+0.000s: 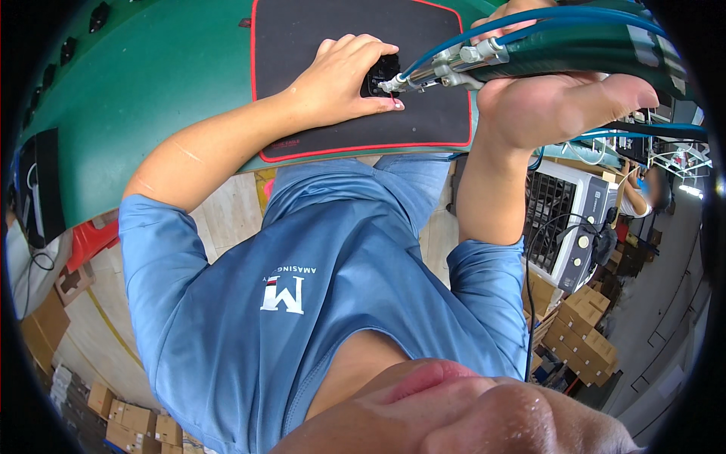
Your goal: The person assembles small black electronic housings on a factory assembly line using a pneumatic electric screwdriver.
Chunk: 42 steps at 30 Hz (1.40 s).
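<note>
My left hand (344, 79) is closed on a small black part (378, 76), its thumb and fingers on either side of it on a black mat. A tool like an air screwdriver (446, 69), with a slim metal nose and a dark green body, reaches in from the upper right. Its tip meets the black part or sits just over it; the exact contact is too small to tell. My right hand (548, 106) is around the green body, fingers on the far side, thumb stretched out to the right. A blue air hose (461, 38) runs along the tool.
The black mat (318, 76) has a red border and lies on a green tabletop (181, 83). Several small black pieces (68, 49) line the far left edge. A white air cooler (560, 219) stands right, near cardboard boxes (578, 333). Another person (639, 193) is in the background.
</note>
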{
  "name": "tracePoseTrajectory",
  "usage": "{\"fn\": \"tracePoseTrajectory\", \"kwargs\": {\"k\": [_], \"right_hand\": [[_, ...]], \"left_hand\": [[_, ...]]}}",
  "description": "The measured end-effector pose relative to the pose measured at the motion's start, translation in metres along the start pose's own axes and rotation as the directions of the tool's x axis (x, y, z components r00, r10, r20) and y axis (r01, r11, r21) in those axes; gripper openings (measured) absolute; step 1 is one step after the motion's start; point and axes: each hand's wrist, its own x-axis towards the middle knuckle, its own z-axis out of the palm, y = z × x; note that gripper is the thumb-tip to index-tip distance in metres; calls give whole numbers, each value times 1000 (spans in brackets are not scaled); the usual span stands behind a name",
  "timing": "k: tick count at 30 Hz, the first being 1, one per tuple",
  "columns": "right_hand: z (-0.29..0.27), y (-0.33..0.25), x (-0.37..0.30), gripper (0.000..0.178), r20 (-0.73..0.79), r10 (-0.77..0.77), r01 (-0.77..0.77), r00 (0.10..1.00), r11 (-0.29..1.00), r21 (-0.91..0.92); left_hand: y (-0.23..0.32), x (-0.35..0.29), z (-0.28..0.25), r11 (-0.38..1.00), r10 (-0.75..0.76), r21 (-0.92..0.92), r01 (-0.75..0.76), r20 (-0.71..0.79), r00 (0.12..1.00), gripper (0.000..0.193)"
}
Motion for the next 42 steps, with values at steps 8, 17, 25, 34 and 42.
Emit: {"fn": "tracePoseTrajectory", "kwargs": {"k": [8,17,25,34,42], "right_hand": [[1,2,-2,85,13,-2,1,1000,999,49],[9,7,-2,84,-40,-87,91,995,989,116],[-16,24,-7,79,144,-152,134,978,983,125],[-41,22,32,63,356,-301,268,885,953,139],[-3,25,10,62,25,-291,286,956,952,112]], "left_hand": [[-2,-2,2,1000,12,5,-12,-29,1000,74],[-1,0,0,1000,12,-10,-12,-22,1000,69],[-1,3,-2,1000,14,-11,-14,8,1000,68],[3,3,-6,1000,-25,10,24,69,997,78],[1,3,-2,1000,-16,-21,17,68,998,78]]}}
